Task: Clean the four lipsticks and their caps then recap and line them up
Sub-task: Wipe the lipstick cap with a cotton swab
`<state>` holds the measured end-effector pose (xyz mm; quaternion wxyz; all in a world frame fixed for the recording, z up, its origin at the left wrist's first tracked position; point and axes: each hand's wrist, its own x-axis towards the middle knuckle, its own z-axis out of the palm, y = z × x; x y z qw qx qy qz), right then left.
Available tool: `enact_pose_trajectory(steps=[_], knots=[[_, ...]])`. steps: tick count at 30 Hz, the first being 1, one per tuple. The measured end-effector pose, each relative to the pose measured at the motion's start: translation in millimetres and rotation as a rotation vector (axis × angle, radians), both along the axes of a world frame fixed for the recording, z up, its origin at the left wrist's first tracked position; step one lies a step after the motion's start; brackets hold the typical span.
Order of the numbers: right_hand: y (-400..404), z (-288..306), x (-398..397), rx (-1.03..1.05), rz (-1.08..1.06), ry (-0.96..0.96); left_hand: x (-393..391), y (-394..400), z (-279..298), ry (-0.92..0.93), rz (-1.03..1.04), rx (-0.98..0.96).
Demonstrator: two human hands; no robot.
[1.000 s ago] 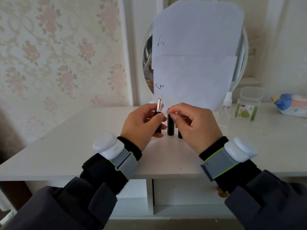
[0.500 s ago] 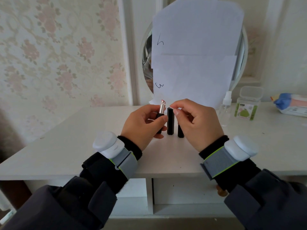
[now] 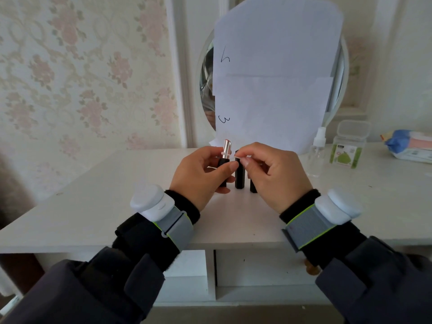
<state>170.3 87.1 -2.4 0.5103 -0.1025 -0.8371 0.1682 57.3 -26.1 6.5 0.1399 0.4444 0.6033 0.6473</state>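
— Since a half-second ago we have tipped the open lipstick a little more upright; our right hand has hardly moved.

— Yes. Our left hand grips its black base, fingers curled round it, with the silver tube and pinkish tip sticking up above the thumb.

— And our right fingers pinch a thin white swab, its end touching the silver tube.

— Behind our hands two capped black lipsticks stand upright on the table, side by side, near the middle of its back half.

— Toward the back right corner we see a spray bottle, a clear box and a wipes pack.
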Motion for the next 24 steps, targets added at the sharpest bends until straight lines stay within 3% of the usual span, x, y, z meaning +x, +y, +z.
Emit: enact_pose_trajectory(steps=[10, 24], knots=[[-0.8, 2.1, 3.1, 0.023, -0.07, 0.059, -0.7, -0.3, -1.9, 0.022, -0.003, -0.017], [2.5, -1.9, 0.1, -0.044, 0.053, -0.046, -2.4, -0.7, -1.6, 0.027, -0.043, -0.009]])
